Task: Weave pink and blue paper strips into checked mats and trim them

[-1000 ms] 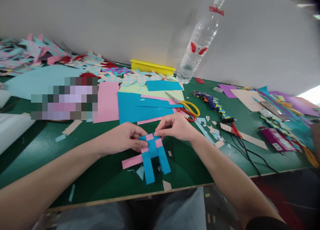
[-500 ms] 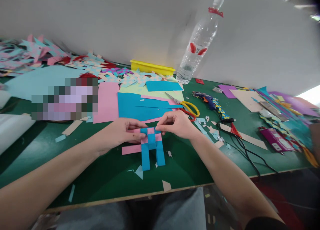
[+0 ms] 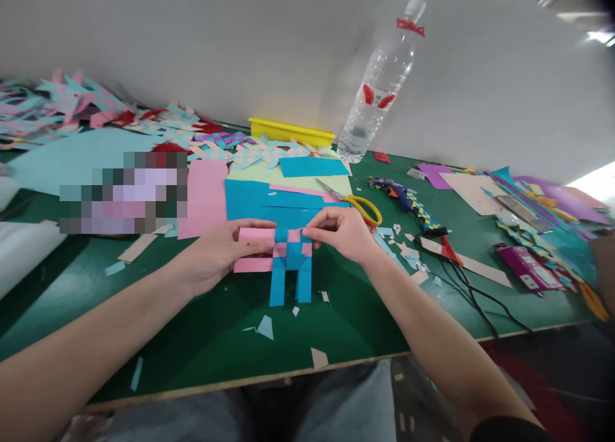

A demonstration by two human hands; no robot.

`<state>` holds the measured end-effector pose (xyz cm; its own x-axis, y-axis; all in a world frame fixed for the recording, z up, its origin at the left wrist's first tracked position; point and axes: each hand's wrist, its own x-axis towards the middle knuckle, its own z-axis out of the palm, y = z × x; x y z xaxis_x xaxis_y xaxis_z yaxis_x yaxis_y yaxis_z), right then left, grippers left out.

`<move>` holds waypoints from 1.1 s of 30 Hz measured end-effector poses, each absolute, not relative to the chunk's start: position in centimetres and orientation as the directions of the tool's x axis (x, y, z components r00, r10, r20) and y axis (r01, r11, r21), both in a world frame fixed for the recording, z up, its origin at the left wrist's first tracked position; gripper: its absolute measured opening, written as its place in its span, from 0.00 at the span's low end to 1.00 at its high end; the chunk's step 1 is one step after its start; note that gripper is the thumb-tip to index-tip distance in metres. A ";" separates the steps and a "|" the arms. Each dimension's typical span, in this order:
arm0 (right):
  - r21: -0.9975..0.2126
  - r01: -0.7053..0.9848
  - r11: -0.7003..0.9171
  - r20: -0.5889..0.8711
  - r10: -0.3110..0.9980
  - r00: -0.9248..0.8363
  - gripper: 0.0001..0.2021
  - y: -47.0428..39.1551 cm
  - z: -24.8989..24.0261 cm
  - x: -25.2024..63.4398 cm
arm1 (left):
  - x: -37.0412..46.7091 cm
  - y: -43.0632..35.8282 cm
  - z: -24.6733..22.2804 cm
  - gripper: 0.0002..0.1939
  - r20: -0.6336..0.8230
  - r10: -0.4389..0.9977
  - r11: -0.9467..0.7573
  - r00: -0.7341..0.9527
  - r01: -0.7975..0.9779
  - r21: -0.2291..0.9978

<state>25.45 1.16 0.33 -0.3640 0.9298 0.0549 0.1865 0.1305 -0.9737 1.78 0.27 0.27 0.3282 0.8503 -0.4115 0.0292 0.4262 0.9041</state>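
Observation:
A small weave of pink and blue paper strips (image 3: 293, 257) is held up between my hands over the green table. Two pink ends stick out to its left and blue ends hang below it. My left hand (image 3: 225, 253) grips the weave's left side, thumb in front and fingers behind. At the upper right corner, my right hand (image 3: 339, 232) pinches the weave's edge between thumb and fingertips. Just behind lie blue paper (image 3: 247, 202) and scissors (image 3: 362, 206) with yellow and red handles, partly covered by my right hand.
A clear plastic bottle (image 3: 379, 90) leans against the grey wall. A yellow tray-like piece (image 3: 291, 132) and woven paper strips (image 3: 250, 152) lie at the back. On the right are a black cable (image 3: 473, 291) and a purple packet (image 3: 528, 269). Paper scraps dot the green table (image 3: 192, 346).
Both hands have raised the paper weave slightly and tilted it more upright. Its lower pink end has moved up closer to my left hand. My right hand still pinches the top right corner.

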 end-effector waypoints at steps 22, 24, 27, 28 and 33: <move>-0.962 0.206 0.182 0.098 0.927 -0.363 0.12 0.5 0.4 24.8 | 1.2 0.5 0.0 0.28 -0.393 0.860 0.357 0.326 0.167 0.919; -0.960 0.212 0.186 0.101 0.928 -0.358 0.13 0.6 0.3 24.8 | 1.1 0.5 0.1 0.27 -0.409 0.845 0.382 0.343 0.148 0.912; -0.955 0.217 0.202 0.109 0.920 -0.376 0.13 0.6 0.3 24.9 | 1.0 0.6 0.2 0.23 -0.449 0.818 0.419 0.360 0.164 0.893; -0.950 0.226 0.215 0.116 0.916 -0.384 0.13 0.5 0.3 24.9 | 0.9 0.6 0.2 0.23 -0.458 0.808 0.418 0.371 0.187 0.889; -0.907 0.302 0.294 0.146 0.891 -0.430 0.10 0.2 0.6 24.8 | 0.8 0.8 0.0 0.20 -0.433 0.804 0.321 0.407 0.315 0.893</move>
<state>24.83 0.20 0.64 -0.4301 0.8910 0.1456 0.3024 0.2941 -0.9067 0.82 0.77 -0.01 0.4072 0.8041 -0.4331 0.3154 0.3211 0.8930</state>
